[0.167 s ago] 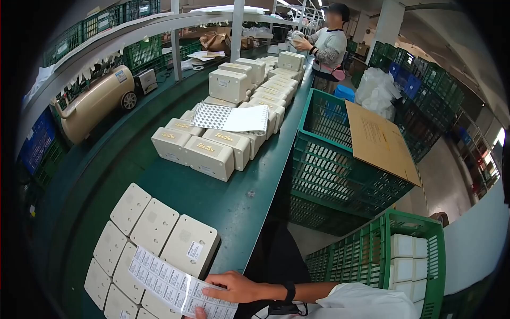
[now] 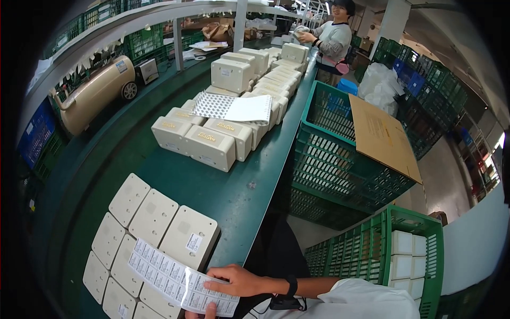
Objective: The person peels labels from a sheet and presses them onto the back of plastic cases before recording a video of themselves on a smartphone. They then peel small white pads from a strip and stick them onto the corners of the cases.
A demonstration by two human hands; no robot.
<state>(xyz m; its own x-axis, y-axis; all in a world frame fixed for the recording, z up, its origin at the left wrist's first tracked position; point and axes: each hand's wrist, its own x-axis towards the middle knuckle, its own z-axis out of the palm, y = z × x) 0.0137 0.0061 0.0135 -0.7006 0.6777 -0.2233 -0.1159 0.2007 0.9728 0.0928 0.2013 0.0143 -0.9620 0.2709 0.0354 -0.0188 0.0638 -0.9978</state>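
Note:
A curved white sheet of printed labels lies across several beige boxes set close together at the near left. My right hand, with a dark wristband, is closed at the sheet's right end, its thumb and a finger over the edge. At the bottom edge my left hand shows only in part, its fingers against the sheet's lower edge; the rest is cut off. The box just above the sheet bears a single white label. Screw holes show on the upturned box faces.
Further along the green bench stand rows of beige boxes with gold lettering, a spotted sheet on top. Right are green crates with a cardboard sheet. Left is a beige air tank. A person works behind.
The view has shifted slightly, so the boxes sit higher in the picture. A little more of my left hand shows at the lower edge. Both hands stay at the sheet.

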